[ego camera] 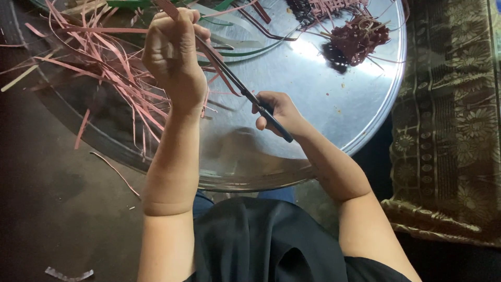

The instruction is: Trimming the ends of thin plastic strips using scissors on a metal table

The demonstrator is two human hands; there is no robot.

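The left hand (172, 57) is fisted around a dark red strip (168, 7), held up over the metal tray (334, 89). The right hand (279, 112) grips the scissors (245, 91), whose blades reach up to the strip by the left fingers. Pink strips (109, 68) are strewn over the tray's left side; a woven piece (357, 36) lies at its far right. A patterned cloth (449, 120) lies to the right.
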